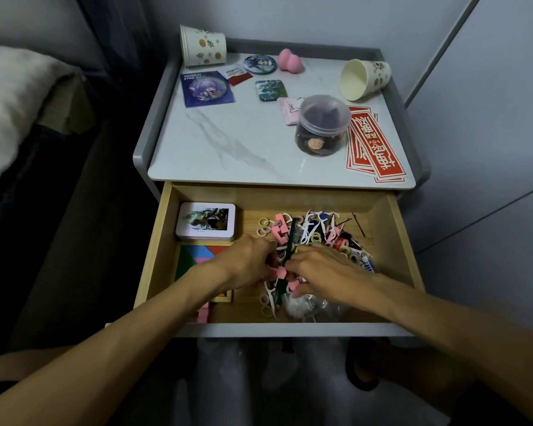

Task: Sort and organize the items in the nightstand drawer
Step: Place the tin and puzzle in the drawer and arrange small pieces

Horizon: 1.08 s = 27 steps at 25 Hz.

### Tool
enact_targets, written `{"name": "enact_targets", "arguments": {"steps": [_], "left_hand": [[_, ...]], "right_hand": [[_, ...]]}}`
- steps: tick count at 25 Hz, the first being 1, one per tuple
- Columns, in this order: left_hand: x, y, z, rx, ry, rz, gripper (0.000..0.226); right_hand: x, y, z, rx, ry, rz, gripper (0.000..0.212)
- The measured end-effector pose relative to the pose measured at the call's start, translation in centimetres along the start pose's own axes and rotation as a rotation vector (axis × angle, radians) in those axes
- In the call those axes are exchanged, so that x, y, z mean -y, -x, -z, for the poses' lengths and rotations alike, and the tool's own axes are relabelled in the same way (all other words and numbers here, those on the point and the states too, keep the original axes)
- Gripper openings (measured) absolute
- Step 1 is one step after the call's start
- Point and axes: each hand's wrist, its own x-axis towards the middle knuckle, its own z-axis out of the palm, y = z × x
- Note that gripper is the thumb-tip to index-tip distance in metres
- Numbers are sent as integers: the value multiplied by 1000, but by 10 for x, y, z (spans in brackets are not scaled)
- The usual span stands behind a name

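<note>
Nearest me, both forearms reached in over the front of the open drawer. The left hand and right hand were close together, almost touching, both sunk into the heap of small clutter that filled the drawer's right half. The left fingers curled down by a pink clip, and the right hand lay knuckles-up across the heap beside a dark green stick. I could not tell whether either hand actually held anything. A crumpled clear bag lay just under the right wrist.

On the drawer's left side a coloured tangram puzzle sat flat, with a picture tin behind it. Hair ties and bobby pins were strewn along the back.

To my eye the sorting was at the untangling stage, with like things being picked out of the jumble. The next move would call for pinching one kind free without dragging its neighbours along, then finding it a home.

Further off, the nightstand top carried a lidded plastic jar, red paper strips, badges, and two tipped paper cups that might serve as bins.
</note>
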Motion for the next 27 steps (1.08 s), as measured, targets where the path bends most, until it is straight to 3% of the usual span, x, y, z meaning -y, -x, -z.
{"name": "enact_targets", "arguments": {"steps": [9,13,19,21,25,27], "left_hand": [[1,1,1,4,84,-23,20],[1,2,1,9,105,-16,12],[-2,2,4,-47,50,17,11],[-2,2,4,-57,45,19,9],[-4,2,4,-75,66,-11,7],[-6,1,5,-80,82,-35,10]], "right_hand": [[-11,7,31,-222,-465,-380,36],[-21,9,28,-227,-566,-414,31],[-29,14,30,-360,-558,-380,16],[-29,14,32,-336,-516,-354,17],[-29,12,33,-201,-192,-290,37],[-28,13,35,-143,-196,-291,42]]}}
